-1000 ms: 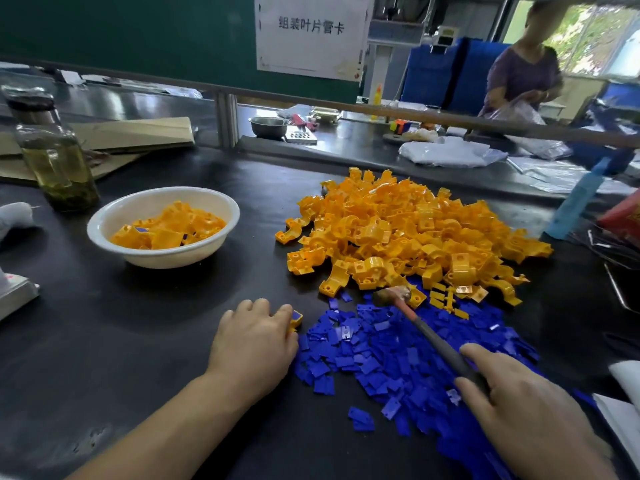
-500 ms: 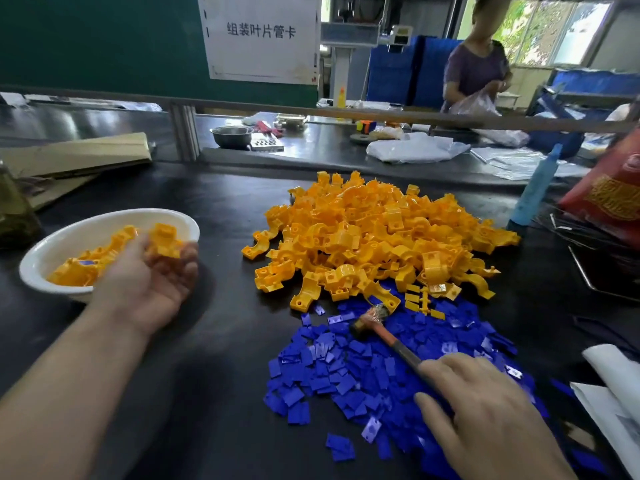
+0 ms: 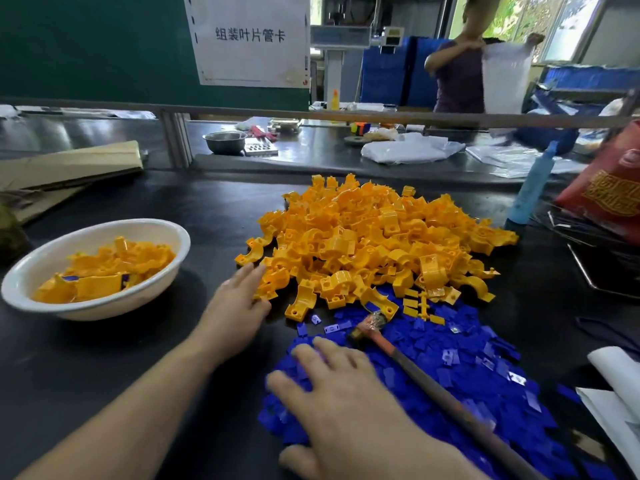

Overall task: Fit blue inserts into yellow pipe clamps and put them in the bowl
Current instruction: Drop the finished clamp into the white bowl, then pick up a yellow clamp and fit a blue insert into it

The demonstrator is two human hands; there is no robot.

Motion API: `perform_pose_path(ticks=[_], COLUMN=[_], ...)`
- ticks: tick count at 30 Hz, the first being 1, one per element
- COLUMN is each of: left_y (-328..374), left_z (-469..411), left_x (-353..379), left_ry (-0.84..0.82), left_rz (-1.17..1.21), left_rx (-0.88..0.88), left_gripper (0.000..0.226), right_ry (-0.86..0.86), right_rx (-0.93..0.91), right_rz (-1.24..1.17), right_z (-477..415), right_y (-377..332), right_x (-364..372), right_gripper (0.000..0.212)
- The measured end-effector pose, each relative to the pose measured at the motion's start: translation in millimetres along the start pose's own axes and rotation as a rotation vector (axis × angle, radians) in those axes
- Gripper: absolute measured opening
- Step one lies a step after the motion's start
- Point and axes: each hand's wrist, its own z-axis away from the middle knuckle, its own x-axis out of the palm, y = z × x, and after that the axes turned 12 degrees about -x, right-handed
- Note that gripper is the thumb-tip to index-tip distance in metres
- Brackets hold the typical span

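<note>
A heap of yellow pipe clamps (image 3: pixel 374 244) lies mid-table, with a spread of blue inserts (image 3: pixel 464 362) in front of it. A white bowl (image 3: pixel 41 268) at the left holds several fitted clamps. My left hand (image 3: pixel 235 313) reaches with straight fingers to the near left edge of the yellow heap and touches a clamp there. My right hand (image 3: pixel 346 400) lies flat, fingers spread, on the near left part of the blue inserts, holding nothing. A small hammer (image 3: pixel 415 368) lies across the inserts just right of my right hand.
Folded cardboard (image 3: pixel 69 168) lies at the back left. A blue bottle (image 3: pixel 533 185), a red bag (image 3: pixel 609 188) and wire racks stand at the right. White paper (image 3: pixel 616 386) sits at the near right edge. Beyond a rail, a person handles a plastic bag.
My left hand dropped a clamp at the bowl and swung right to the yellow heap. My right hand let go of the hammer handle and moved left onto the blue inserts.
</note>
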Motion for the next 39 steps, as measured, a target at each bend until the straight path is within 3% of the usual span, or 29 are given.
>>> perform_pose_path(ticks=[3, 7, 11, 13, 17, 19, 23, 29, 33, 39], left_y=[8.0, 11.3, 14.3, 19.6, 28.4, 31.1, 31.8, 29.7, 28.4, 35.3], left_z=[-2.1, 13.8, 34.8, 43.6, 53.1, 55.8, 59.1, 69.8, 72.2, 72.0], left_x=[11.0, 7.7, 8.5, 7.7, 5.2, 6.1, 9.6, 3.9, -0.6, 12.3], left_ry=[-0.025, 0.069, 0.055, -0.035, -0.224, -0.256, -0.283, -0.532, -0.624, -0.668], left_rz=[-0.326, -0.322, -0.286, -0.173, 0.303, 0.557, 0.932, 1.208, 1.351, 1.341], left_rx=[0.009, 0.087, 0.168, 0.119, -0.108, -0.239, -0.417, -0.404, -0.383, -0.401], left_gripper=[0.067, 0.05, 0.031, 0.031, 0.025, 0.017, 0.022, 0.038, 0.012, 0.008], right_ry=[-0.087, -0.021, 0.123, 0.139, 0.176, 0.185, 0.279, 0.592, 0.723, 0.753], right_rx=[-0.018, 0.024, 0.029, 0.034, 0.109, 0.179, 0.273, 0.321, 0.332, 0.348], right_rz=[0.012, 0.106, 0.233, 0.196, 0.123, 0.074, 0.027, -0.229, -0.352, -0.445], right_z=[-17.0, -9.9, 4.7, 9.1, 15.6, 18.2, 20.4, 25.9, 30.8, 28.9], right_y=[1.3, 10.9, 19.0, 20.9, 25.2, 27.4, 34.0, 46.8, 55.3, 54.4], right_x=[13.8, 24.6, 24.4, 21.8, 11.1, 5.6, 1.7, 18.1, 22.8, 25.1], right_gripper=[0.061, 0.042, 0.024, 0.023, 0.02, 0.02, 0.02, 0.018, 0.019, 0.018])
